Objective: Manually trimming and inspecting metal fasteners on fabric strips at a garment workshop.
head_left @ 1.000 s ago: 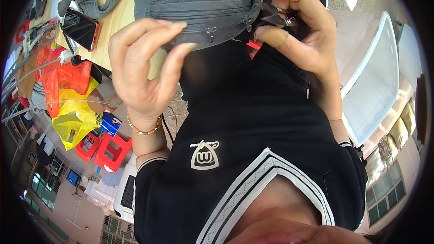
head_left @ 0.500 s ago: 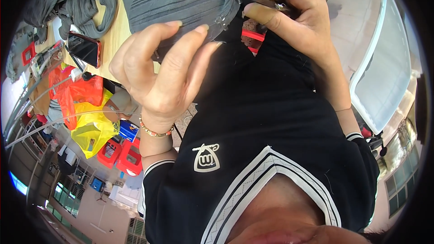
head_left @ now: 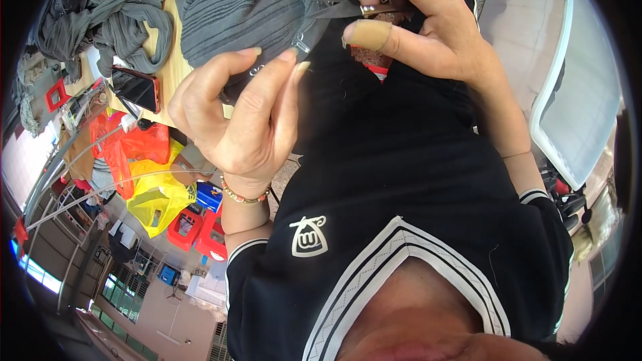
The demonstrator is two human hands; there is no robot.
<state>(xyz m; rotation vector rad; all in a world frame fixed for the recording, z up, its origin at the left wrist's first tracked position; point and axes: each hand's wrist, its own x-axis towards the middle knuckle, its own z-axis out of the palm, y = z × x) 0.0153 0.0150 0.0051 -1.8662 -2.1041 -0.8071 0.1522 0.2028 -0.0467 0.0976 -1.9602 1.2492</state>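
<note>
Grey pleated cloth [head_left: 241, 17] lies at eleven o'clock. The left hand [head_left: 237, 120] has fingers gathered at its clip [head_left: 302, 43], grip unclear; the right hand [head_left: 438, 33] has fingers apart around seeming snips [head_left: 372, 9]. Apparently clip-handling, next needing a steady pinch.

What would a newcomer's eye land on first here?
Probably the grey pleated fabric at the top left of centre, with the person's left hand at its lower edge near a small silvery fastener. Next, the tan thumb bandage on the right hand, right of the fabric. Then the bright yellow plastic bag, lower left of the left hand.
</note>
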